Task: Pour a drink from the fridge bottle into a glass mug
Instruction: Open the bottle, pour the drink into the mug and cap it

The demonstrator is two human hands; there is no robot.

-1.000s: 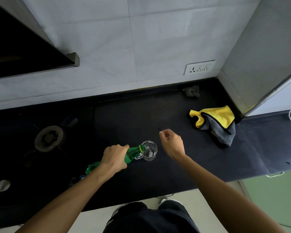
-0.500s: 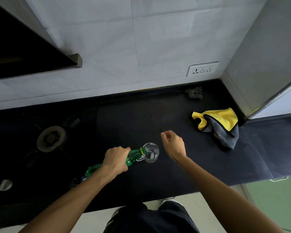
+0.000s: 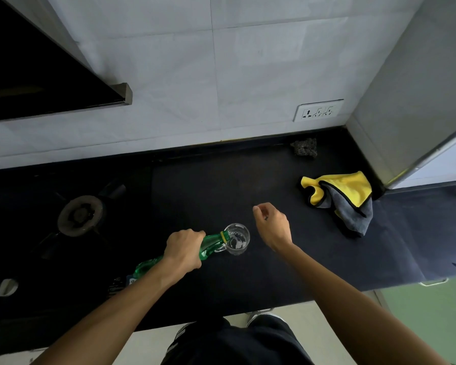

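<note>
A green plastic bottle (image 3: 211,244) is tipped nearly flat, its yellow-ringed neck over the rim of a small clear glass mug (image 3: 238,240) that stands on the black counter (image 3: 216,191). Clear liquid sits in the mug. My left hand (image 3: 184,249) is wrapped around the bottle's middle; the bottle's lower end is partly hidden by my forearm. My right hand (image 3: 273,227) hovers just right of the mug without touching it, fingers curled in towards the thumb. Whether something small is pinched there is not clear.
A gas burner (image 3: 79,214) lies on the left of the counter. A yellow and grey cloth (image 3: 345,197) is on the right, a dark scrubber (image 3: 304,148) by the back wall. A grey appliance side (image 3: 411,96) stands at right, a black hood (image 3: 37,75) overhead left.
The bottle stays tipped at the mug and more liquid shows in the mug. Both hands keep nearly the same places; the view has shifted slightly.
</note>
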